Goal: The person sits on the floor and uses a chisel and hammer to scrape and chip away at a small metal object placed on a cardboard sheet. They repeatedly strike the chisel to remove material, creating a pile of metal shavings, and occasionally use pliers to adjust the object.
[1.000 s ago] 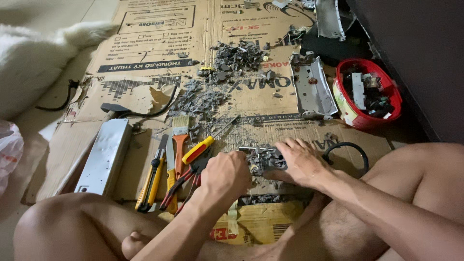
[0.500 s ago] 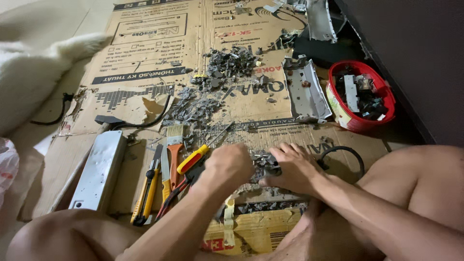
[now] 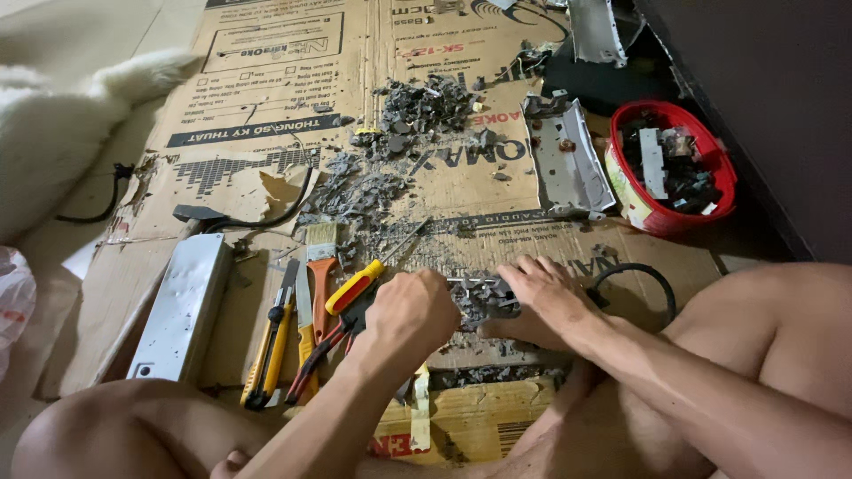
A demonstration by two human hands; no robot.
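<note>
The grey metal part (image 3: pixel 484 297) lies on the cardboard sheet (image 3: pixel 266 106) between both hands, long axis left to right. Left hand (image 3: pixel 410 310) is closed at its left end; what the fingers hold cannot be told. Right hand (image 3: pixel 546 297) presses its right end, fingers spread.

A red bowl (image 3: pixel 672 215) of what look like metal scraps; a paintbrush (image 3: pixel 320 263) on cardboard (image 3: pixel 266 98).

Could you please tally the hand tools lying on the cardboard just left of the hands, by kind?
Paintbrush: 1
Screwdriver with a yellow and red handle: 1
Yellow and black utility knife: 1
Red-handled pliers: 1
Flat blade with an orange handle, kind unclear: 1
Total: 5
The left hand is nearest to them.
</note>
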